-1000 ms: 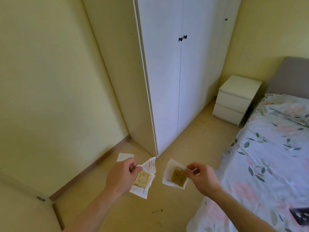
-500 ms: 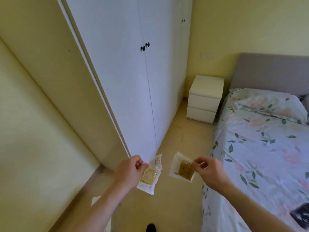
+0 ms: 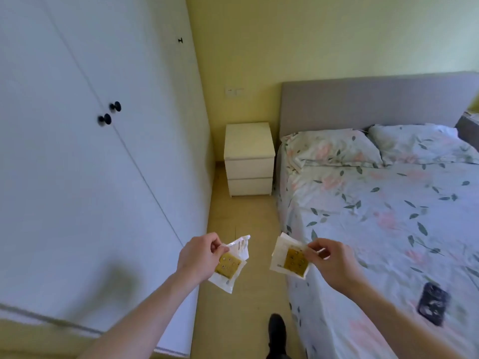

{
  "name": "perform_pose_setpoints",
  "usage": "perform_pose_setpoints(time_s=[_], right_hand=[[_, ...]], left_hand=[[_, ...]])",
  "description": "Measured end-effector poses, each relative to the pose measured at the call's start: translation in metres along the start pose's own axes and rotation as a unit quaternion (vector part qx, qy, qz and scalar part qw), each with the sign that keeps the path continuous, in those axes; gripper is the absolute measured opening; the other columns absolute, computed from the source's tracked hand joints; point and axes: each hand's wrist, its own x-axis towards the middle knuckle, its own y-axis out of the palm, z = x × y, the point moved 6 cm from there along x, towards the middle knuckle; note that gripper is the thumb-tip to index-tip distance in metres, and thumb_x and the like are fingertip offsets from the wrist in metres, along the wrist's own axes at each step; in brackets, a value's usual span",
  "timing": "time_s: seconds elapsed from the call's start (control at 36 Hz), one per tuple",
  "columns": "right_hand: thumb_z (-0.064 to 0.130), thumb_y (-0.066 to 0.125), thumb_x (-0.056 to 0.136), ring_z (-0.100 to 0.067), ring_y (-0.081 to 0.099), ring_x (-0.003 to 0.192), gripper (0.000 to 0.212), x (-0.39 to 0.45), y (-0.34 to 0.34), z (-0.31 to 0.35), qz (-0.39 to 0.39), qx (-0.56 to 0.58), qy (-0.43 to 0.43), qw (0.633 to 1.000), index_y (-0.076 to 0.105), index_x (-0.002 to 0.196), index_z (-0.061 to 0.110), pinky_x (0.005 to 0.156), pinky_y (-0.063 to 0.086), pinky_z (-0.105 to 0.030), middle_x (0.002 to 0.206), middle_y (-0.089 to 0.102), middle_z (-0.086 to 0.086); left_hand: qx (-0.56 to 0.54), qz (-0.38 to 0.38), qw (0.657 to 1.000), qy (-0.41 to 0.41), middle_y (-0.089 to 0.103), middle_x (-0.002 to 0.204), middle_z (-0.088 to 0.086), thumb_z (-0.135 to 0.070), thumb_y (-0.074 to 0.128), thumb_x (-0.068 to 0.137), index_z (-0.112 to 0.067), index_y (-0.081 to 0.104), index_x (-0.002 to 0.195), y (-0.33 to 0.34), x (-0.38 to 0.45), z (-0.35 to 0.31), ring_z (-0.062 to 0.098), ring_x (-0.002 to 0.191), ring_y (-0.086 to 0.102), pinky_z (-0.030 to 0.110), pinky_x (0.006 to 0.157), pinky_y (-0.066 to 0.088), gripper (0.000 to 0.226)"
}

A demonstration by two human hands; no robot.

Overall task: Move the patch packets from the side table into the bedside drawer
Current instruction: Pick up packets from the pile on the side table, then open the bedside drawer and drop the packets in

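Note:
My left hand pinches a white packet with a yellow-brown patch in front of me, low in the view. My right hand pinches a second patch packet by its right edge. Both packets hang in the air over the floor strip between wardrobe and bed. The white bedside cabinet stands ahead against the far wall, with its two drawers closed.
A tall white wardrobe with black knobs fills the left side. A bed with flowered linen and a grey headboard takes up the right; a dark phone lies on it. My dark shoe is on the floor strip.
The view has swung right and moved forward along the wardrobe; the bedside cabinet is now straight ahead and nearer. Both hands keep holding their packets in the same way.

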Motion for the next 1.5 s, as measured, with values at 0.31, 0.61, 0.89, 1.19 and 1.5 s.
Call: perform_pose_setpoints(time_s=[0.31, 0.61, 0.89, 1.19, 1.5], right_hand=[[0.024, 0.067, 0.094, 0.002, 0.06, 0.072, 0.01, 0.203, -0.021, 0.004, 0.003, -0.009, 0.016, 1.0, 0.073, 0.086, 0.024, 0.056, 0.041, -0.005, 0.082, 0.069, 0.013], [0.024, 0.064, 0.096, -0.002, 0.062, 0.079, 0.01, 0.403, -0.032, 0.032, 0.035, -0.004, 0.019, 0.999, 0.069, 0.088, 0.026, 0.06, 0.041, -0.011, 0.087, 0.07, 0.011], [0.025, 0.06, 0.098, -0.008, 0.063, 0.078, 0.009, 0.571, 0.012, 0.042, 0.056, -0.001, 0.081, 0.995, 0.068, 0.095, 0.022, 0.058, 0.043, -0.016, 0.092, 0.069, 0.003], [0.026, 0.061, 0.097, -0.011, 0.06, 0.069, 0.01, 0.743, 0.092, 0.024, 0.048, -0.002, 0.199, 0.979, 0.066, 0.088, 0.025, 0.056, 0.042, -0.021, 0.092, 0.068, 0.001], [0.022, 0.061, 0.097, -0.019, 0.064, 0.092, 0.012, 0.893, 0.166, -0.057, 0.089, -0.044, 0.235, 0.967, 0.06, 0.085, 0.021, 0.072, 0.05, -0.03, 0.116, 0.059, 0.003]], left_hand=[[0.012, 0.017, 1.0, 0.011, 0.067, 0.074, -0.014, -0.049, 0.067, 0.091, -0.026, 0.061, 0.075, 0.004, 0.213, -0.047, 0.005, 0.069, 0.061, 0.026, 0.056, 0.048, 0.028], [-0.006, 0.001, 1.0, -0.023, 0.061, 0.084, -0.016, -0.049, 0.068, 0.089, -0.029, 0.06, 0.077, -0.006, 0.383, -0.053, 0.004, 0.075, 0.06, 0.02, 0.057, 0.045, 0.025], [-0.034, 0.05, 0.997, -0.038, 0.058, 0.083, -0.011, -0.044, 0.07, 0.089, -0.028, 0.056, 0.074, 0.018, 0.569, -0.01, 0.006, 0.074, 0.058, 0.019, 0.062, 0.047, 0.027], [-0.031, 0.162, 0.986, -0.036, 0.055, 0.126, -0.012, -0.043, 0.07, 0.09, -0.026, 0.06, 0.077, 0.072, 0.786, 0.047, 0.007, 0.11, 0.055, 0.023, 0.093, 0.045, 0.024], [0.002, 0.226, 0.973, -0.042, 0.035, 0.158, -0.006, -0.042, 0.072, 0.088, -0.028, 0.062, 0.076, 0.175, 0.927, 0.107, 0.019, 0.138, 0.045, 0.037, 0.112, 0.038, 0.021]])
